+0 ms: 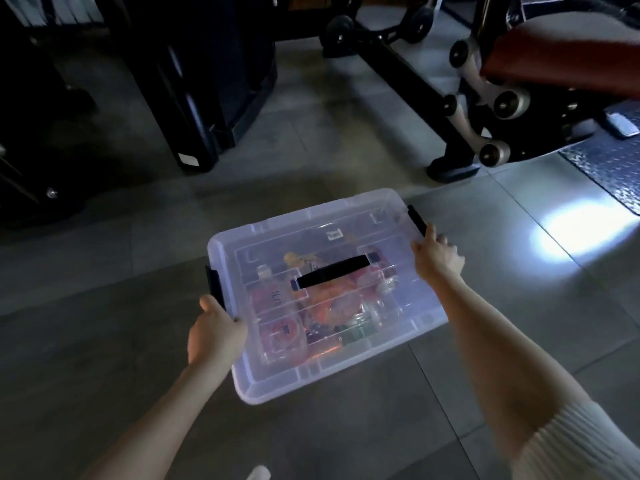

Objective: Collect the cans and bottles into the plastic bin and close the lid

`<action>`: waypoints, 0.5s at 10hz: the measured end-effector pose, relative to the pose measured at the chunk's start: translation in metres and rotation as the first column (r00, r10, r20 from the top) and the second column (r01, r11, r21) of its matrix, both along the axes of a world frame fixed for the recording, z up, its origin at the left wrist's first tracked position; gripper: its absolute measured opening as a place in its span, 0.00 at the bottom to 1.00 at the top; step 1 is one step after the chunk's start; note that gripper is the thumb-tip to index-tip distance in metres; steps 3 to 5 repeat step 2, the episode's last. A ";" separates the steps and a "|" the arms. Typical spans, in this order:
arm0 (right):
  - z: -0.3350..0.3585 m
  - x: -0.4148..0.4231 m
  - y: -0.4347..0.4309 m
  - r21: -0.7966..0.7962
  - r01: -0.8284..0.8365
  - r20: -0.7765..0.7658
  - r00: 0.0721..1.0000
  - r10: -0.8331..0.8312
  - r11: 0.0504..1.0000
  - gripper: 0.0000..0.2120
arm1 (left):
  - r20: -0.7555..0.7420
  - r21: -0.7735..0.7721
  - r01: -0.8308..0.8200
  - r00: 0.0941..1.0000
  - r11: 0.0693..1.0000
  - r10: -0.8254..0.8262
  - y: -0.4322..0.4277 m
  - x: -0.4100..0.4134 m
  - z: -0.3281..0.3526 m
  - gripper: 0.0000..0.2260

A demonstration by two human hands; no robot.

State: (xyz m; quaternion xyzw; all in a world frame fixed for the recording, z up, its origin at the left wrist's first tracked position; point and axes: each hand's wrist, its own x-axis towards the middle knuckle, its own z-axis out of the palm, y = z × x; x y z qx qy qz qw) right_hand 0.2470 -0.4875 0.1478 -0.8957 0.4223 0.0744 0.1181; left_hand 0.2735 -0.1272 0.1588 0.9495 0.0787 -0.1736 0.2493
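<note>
A clear plastic bin sits on the grey tiled floor with its transparent lid lying on top and a black carry handle across the lid's middle. Cans and bottles show through the lid, red, orange and green ones among them. My left hand grips the bin's left end at the black latch. At the right end, my right hand grips the lid edge by the other black latch.
Black gym machine frames stand on the floor behind the bin at the left and centre. A red padded seat with rollers is at the upper right, above a metal tread plate. A bright light patch lies on the tiles.
</note>
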 end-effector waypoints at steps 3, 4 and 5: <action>0.069 -0.013 0.040 -0.212 -0.058 0.035 0.997 0.067 0.976 0.14 | -0.077 0.140 0.057 0.996 0.989 -0.047 -0.004 0.014 0.064 0.16; 0.069 -0.013 0.040 -0.212 -0.058 0.035 0.997 0.067 0.976 0.14 | -0.077 0.140 0.057 0.996 0.989 -0.047 -0.004 0.014 0.064 0.16; 0.069 -0.013 0.040 -0.212 -0.058 0.035 0.997 0.067 0.976 0.14 | -0.077 0.140 0.057 0.996 0.989 -0.047 -0.004 0.014 0.064 0.16</action>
